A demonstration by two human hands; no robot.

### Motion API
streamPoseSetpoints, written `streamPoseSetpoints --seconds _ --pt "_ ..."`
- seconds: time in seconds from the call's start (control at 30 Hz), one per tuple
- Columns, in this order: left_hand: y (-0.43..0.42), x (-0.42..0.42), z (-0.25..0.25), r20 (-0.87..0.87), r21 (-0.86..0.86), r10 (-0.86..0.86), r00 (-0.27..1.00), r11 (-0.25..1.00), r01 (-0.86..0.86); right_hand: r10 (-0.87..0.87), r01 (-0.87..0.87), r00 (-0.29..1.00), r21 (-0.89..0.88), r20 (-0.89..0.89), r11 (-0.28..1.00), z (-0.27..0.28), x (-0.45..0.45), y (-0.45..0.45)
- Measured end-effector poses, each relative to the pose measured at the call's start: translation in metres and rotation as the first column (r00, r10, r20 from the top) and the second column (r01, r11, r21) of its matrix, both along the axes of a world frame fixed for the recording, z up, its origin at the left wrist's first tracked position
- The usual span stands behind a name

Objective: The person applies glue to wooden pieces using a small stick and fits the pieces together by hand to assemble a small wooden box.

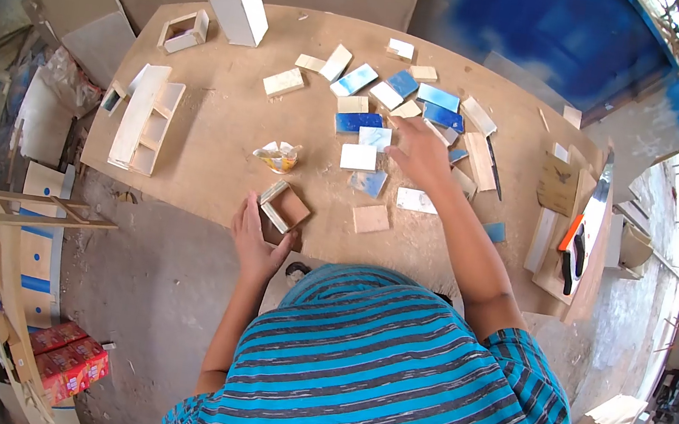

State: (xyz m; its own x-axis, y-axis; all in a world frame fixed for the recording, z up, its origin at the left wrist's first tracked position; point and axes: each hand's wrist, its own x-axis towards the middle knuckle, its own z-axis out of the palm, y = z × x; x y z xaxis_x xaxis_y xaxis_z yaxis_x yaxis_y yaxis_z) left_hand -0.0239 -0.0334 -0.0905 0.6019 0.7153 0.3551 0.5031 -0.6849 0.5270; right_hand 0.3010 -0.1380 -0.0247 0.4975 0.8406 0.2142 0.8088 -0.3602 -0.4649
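I see the person's left hand [260, 244] at the near edge of the brown board-topped counter [225, 103], its fingers and thumb curved around the near left corner of a small, open, four-sided pale wooden box [273, 217]. The fingers are moderately spread; I cannot tell from where I stand whether they grip the box or only rest against it. The box sits tilted to my view, just short of the counter's edge.

The right hand [422, 154] reaches across the counter over the scattered blocks, thumb and forefinger wide apart, with a pale blue-white rectangular block [375, 138] just beside them. I cannot tell whether the fingertips touch anything. Next to that block lie a deep blue speckled block [358, 123] on its far side and a plain white block [359, 157] on its near side.

Beyond the left hand's box stands a crumpled yellow-and-white cup [276, 156]. A long pale wooden compartment unit [141, 119] rests at the left, and an orange-and-black-handled saw [577, 248] lies at the right end.
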Motion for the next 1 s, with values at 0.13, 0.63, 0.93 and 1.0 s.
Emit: streamPoseSetpoints --seconds 0.13,0.63,0.93,1.0 --pt "0.002 -0.002 -0.001 0.014 -0.026 -0.012 1.000 1.000 0.012 0.021 -0.018 0.999 0.056 -0.046 0.998 -0.012 -0.005 0.018" --pt "-0.001 0.000 0.007 -0.005 -0.075 0.016 1.000 0.997 -0.017 0.023 0.070 0.923 0.225 -0.384 0.972 -0.011 -0.011 0.008" --pt "-0.008 -0.008 0.035 0.276 -0.077 0.029 0.961 0.997 -0.008 0.197 0.101 0.131 0.211 -0.972 0.972 0.025 -0.051 0.005" --pt "-0.011 -0.009 0.055 0.330 -0.092 -0.008 0.944 0.995 0.040 0.200 0.045 0.084 0.205 -0.976 0.978 0.027 -0.059 0.003"
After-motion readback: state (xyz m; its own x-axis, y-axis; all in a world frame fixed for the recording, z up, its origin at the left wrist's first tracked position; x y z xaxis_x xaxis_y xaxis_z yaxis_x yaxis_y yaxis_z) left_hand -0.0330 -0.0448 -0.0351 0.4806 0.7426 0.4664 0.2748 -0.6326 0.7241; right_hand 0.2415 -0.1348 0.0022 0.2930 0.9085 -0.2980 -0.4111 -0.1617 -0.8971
